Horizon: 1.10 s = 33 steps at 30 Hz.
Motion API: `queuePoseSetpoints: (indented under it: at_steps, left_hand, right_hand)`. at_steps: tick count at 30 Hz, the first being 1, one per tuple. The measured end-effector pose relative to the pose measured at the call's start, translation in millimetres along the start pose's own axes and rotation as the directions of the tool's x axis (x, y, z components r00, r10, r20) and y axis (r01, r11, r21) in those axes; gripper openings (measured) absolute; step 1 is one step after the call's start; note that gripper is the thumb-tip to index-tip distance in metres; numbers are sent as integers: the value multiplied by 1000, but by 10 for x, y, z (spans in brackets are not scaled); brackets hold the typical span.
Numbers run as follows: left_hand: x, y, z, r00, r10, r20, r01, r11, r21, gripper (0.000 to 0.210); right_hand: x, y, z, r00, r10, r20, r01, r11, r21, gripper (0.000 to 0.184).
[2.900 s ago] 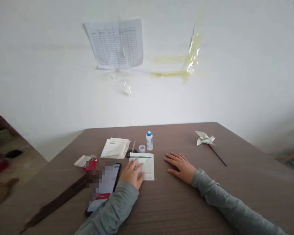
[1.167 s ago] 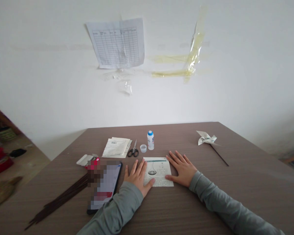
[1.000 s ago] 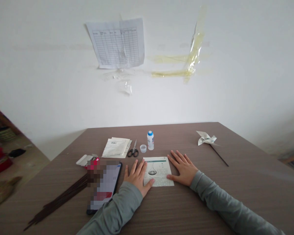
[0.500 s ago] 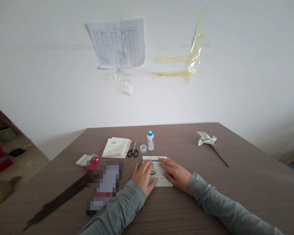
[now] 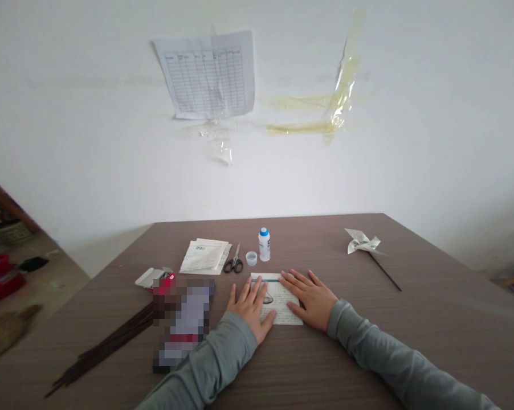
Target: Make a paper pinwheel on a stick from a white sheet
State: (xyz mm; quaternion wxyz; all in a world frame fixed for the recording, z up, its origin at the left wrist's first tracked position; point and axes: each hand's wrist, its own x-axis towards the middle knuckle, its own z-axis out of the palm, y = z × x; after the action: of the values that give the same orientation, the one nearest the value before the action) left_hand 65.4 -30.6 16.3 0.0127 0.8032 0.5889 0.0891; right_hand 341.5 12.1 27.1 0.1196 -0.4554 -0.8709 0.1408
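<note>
A printed sheet of paper (image 5: 280,307) with a dark green band near its top and a small picture lies flat on the brown table. Spread over its left side is my left hand (image 5: 251,310), fingers apart. My right hand (image 5: 312,299) rests on the right edge, its fingers also spread. Just beyond the sheet stand a white glue bottle (image 5: 264,248) with a blue top and a small clear cap (image 5: 251,259). Scissors with black handles (image 5: 233,264) lie to the left of the cap, blades pointing away from me.
Left of the scissors is a stack of printed papers (image 5: 203,257). Nearer lie an open red-and-white box (image 5: 156,279), a bundle of thin dark sticks (image 5: 107,344) and a blurred flat object (image 5: 191,319). A paper pinwheel (image 5: 363,244) on a stick lies at the right. Behind rises a white wall (image 5: 282,182).
My fingers have spread wider on the sheet. My right hand has shifted slightly to the right, and more of the print shows between the hands.
</note>
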Motion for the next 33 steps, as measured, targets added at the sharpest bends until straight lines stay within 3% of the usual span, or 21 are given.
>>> queuePoseSetpoints:
  at_steps: [4, 10, 14, 20, 23, 28, 31, 33]
  left_hand:
    - [-35, -37, -105, 997, -25, -80, 24, 1000, -11, 79]
    - [-63, -25, -245, 999, -30, -17, 30, 1000, -5, 80]
    - [-89, -7, -228, 995, -25, -96, 22, 999, -35, 75]
    - [-23, -117, -184, 998, -45, -40, 43, 998, -48, 72]
    - [33, -190, -191, 998, -43, -56, 40, 998, -49, 66]
    - [76, -245, -186, 997, -16, -74, 10, 997, -77, 58]
    - [79, -253, -211, 1000, -16, -12, 15, 994, -105, 61]
    - [70, -258, -249, 998, -5, 55, 13, 991, -136, 63]
  right_hand:
    - [13, 52, -38, 998, 64, 15, -64, 997, -41, 89]
    - [4, 133, -94, 991, 126, 48, -123, 990, -65, 106]
    - [-10, 111, -130, 985, 158, 67, -153, 985, -79, 114]
    - [-79, 138, -147, 990, 132, 57, -127, 989, -79, 120]
    - [-129, 185, -201, 994, 106, 32, -103, 992, -77, 107]
    - [-161, 254, -230, 997, 59, -41, -63, 994, -95, 66]
    - [-149, 311, -132, 990, 3, -141, -19, 993, -113, 42]
    - [-136, 344, -46, 968, -63, -241, 31, 990, -134, 38]
